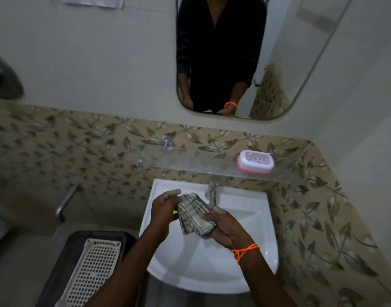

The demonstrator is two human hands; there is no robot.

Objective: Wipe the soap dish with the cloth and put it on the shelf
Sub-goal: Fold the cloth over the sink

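A pink and white soap dish (255, 162) with its lid on rests at the right end of the glass shelf (190, 161), above the basin. Over the white sink (245, 258) both hands hold a folded striped cloth (193, 214). My left hand (164, 207) grips the cloth's left side. My right hand (223, 227), with an orange thread around its wrist, grips the cloth from the right and below. Neither hand touches the soap dish.
A steel tap (213, 191) rises at the back of the sink under the shelf. A mirror (256, 52) hangs on the wall above. A dark bin with a white perforated lid (92, 269) stands at lower left, beside a wall handle (65, 202).
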